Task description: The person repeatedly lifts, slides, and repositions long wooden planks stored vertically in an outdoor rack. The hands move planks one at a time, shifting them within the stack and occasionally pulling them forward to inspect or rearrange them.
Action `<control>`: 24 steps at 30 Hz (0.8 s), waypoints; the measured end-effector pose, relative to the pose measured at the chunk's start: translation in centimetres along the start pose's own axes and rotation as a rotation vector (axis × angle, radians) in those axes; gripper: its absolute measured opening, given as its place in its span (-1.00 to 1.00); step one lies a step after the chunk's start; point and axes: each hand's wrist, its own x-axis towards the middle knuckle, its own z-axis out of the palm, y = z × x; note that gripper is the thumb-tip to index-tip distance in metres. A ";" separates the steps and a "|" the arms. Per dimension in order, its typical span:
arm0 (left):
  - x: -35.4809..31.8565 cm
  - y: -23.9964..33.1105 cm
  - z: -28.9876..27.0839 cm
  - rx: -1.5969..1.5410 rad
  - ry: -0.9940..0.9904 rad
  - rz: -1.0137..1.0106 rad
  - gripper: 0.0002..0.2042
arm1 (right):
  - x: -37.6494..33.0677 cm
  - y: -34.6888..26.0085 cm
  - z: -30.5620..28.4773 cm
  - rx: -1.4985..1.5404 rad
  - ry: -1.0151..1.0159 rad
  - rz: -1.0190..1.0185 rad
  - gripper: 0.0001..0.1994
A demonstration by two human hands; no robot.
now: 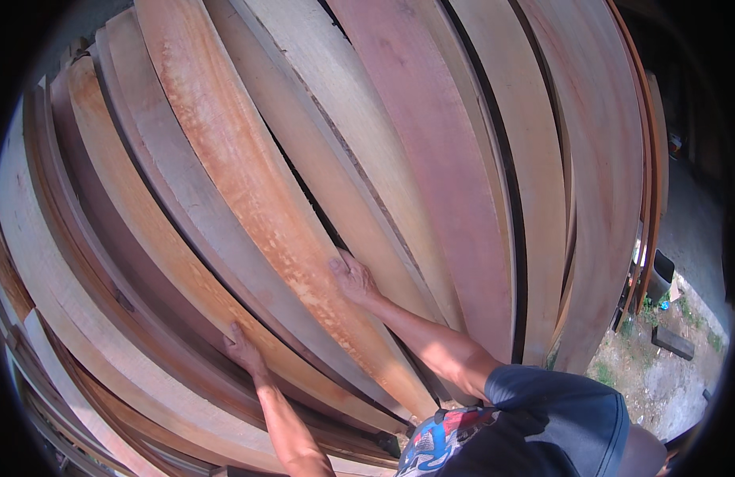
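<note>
Long wooden planks lie side by side beneath both my hands, bowed by the lens. My right hand (pixel 354 278) is closed at the right edge of a plank with bright orange-brown streaks (pixel 240 175), its fingers partly hidden in the dark gap there. Lower and to the left, my left hand (pixel 244 351) grips the left edge of a yellowish-tan plank (pixel 161 230). Its thumb side shows on top, while the other fingers drop out of sight. Between these two boards runs a greyish plank (pixel 197 230).
To the right are a reddish-purple plank (pixel 431 135) and a wide pale plank (pixel 594 159). More boards (pixel 46 238) are stacked at the far left. Beyond the right edge, a dark block (pixel 673 343) lies on the ground near a dark container (pixel 661 274).
</note>
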 end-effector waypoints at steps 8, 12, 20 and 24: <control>-0.9 2.0 1.6 0.135 0.006 -0.071 -0.48 | -1.2 -1.3 0.2 -0.049 -0.083 0.041 -0.27; -1.2 2.2 1.4 0.163 0.013 -0.019 -0.52 | -2.4 -1.5 2.9 0.055 -0.116 -0.040 -0.24; -0.1 -0.3 0.8 0.084 -0.014 -0.021 -0.54 | -4.5 -3.3 8.6 -0.008 -0.160 -0.067 -0.21; 0.1 -1.0 1.0 0.043 0.000 0.016 -0.53 | -5.1 -4.1 9.5 0.005 -0.165 -0.101 -0.25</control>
